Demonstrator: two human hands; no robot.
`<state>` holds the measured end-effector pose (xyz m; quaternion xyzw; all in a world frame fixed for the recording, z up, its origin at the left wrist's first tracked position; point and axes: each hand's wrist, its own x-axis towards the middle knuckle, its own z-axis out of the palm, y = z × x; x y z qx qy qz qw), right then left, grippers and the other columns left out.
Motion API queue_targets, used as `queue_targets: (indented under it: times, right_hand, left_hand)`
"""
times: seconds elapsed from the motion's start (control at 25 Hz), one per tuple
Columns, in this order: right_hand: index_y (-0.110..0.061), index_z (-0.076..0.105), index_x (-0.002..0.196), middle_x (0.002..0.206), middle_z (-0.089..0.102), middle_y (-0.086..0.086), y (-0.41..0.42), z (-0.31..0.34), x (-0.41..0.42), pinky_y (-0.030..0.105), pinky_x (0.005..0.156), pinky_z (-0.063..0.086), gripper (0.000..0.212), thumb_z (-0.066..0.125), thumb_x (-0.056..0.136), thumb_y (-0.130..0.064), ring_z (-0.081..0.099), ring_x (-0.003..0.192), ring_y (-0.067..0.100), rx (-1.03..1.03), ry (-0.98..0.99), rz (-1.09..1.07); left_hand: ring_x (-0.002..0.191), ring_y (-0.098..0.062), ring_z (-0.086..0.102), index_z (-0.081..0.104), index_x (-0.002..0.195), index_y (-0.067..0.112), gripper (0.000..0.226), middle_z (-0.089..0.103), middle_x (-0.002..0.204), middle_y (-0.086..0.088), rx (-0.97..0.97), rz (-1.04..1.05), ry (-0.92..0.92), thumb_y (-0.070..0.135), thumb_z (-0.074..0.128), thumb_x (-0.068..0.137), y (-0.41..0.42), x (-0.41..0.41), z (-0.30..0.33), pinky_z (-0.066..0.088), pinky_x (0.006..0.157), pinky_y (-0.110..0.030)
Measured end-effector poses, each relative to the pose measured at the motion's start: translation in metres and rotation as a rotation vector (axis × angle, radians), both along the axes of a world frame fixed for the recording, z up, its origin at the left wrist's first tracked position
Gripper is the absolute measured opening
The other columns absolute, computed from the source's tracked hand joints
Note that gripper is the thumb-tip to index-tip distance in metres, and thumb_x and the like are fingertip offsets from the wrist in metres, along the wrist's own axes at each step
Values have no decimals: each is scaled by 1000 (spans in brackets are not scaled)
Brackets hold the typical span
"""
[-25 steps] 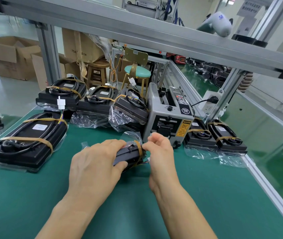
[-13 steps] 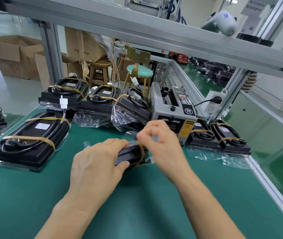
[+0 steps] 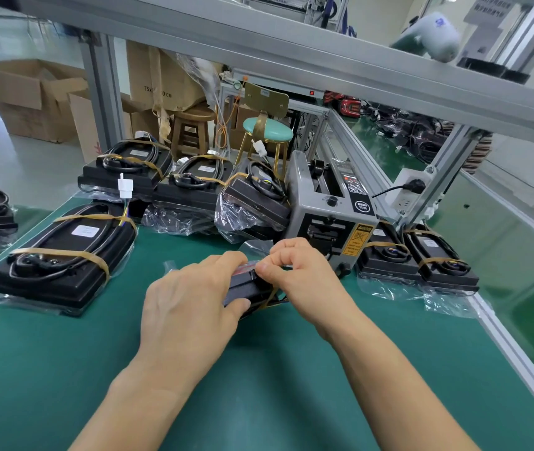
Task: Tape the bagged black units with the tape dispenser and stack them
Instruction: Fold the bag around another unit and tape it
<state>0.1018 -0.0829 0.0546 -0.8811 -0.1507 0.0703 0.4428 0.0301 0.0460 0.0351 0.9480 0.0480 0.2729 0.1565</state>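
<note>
— Where do we find the tape dispenser [image 3: 330, 211]?
— Right of centre in the frame, on the bench mat [image 3: 64, 369], just behind our two hands.
— And the unit we hold [image 3: 246, 286]?
— At centre, between our left hand [image 3: 191, 301] and right hand [image 3: 304, 275].
— The taped units?
— A stack [image 3: 60, 255] lies at left; three more [image 3: 194, 187] sit behind it, the nearest leaning on the dispenser; a pair [image 3: 418, 258] lies to the dispenser's right.

One head-worn wide-angle view looks forward and down, close over the green bench [image 3: 64, 369]; both forearms enter from 6 o'clock, the tape dispenser [image 3: 330, 216] toward 12 o'clock.
</note>
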Motion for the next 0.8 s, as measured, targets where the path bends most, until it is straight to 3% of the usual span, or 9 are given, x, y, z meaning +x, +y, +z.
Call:
queue_targets:
  times: [0.12,0.24,0.32,0.36,0.44,0.56,0.64,0.68,0.8]
  right_hand:
    - [-33,59,59,100,47,-17,0,0,1,41,105,29,31,66,88,-25,47,112,10,-82,-38,2]
    - [-23,66,69,98,46,-16,2,-1,1,27,86,19,19,65,87,-26,45,107,7,-154,-108,-22]
    - [-26,66,69,99,46,-16,4,-3,-2,27,75,14,17,66,86,-27,44,104,5,-182,-148,-46]
    - [-30,62,68,101,47,-15,6,-5,-3,27,76,15,18,67,86,-26,44,103,4,-176,-151,-63]
    - [-35,55,81,107,49,-10,7,-9,-4,29,90,27,20,68,85,-20,47,100,4,-8,-43,-112]
    - [-26,51,106,106,50,-6,7,-11,-1,12,77,40,35,63,87,0,47,89,-3,424,276,-158]
    - [-26,52,107,109,50,-5,10,-14,0,9,75,40,35,59,88,2,48,88,-4,411,276,-147]
    - [-30,53,106,113,51,-5,12,-16,-1,11,80,42,35,62,86,-2,50,92,-2,361,229,-120]
    - [-38,55,102,116,54,-3,17,-23,-4,39,102,42,36,74,78,-20,51,110,15,220,109,-46]
  left_hand:
    - [51,-22,61,69,84,24,47,68,67,10,5,-6,-11,25,92,43,2,1,-1,31,50,-22]
    - [52,-23,62,69,84,24,45,69,69,9,-8,0,-17,25,92,45,2,2,-3,32,52,-23]
    - [52,-24,62,69,83,24,44,69,68,9,-11,1,-10,25,92,45,2,2,-3,32,52,-23]
    - [53,-24,62,69,83,25,44,69,69,9,-13,1,2,25,91,46,2,2,-4,31,52,-23]
    - [58,-25,64,68,85,26,41,70,73,9,-30,-1,32,27,90,50,3,3,-5,30,54,-24]
    - [66,-25,63,67,91,30,36,70,78,11,-42,12,46,31,85,59,3,3,-3,26,55,-26]
    - [69,-25,62,66,92,32,35,69,79,11,-51,35,59,33,83,62,4,3,0,23,53,-26]
    - [65,-25,62,66,89,32,37,68,74,11,-48,22,74,32,86,58,4,3,0,21,50,-24]
    - [53,-23,63,68,86,32,47,67,67,10,15,-7,113,29,91,45,8,6,-2,23,46,-16]
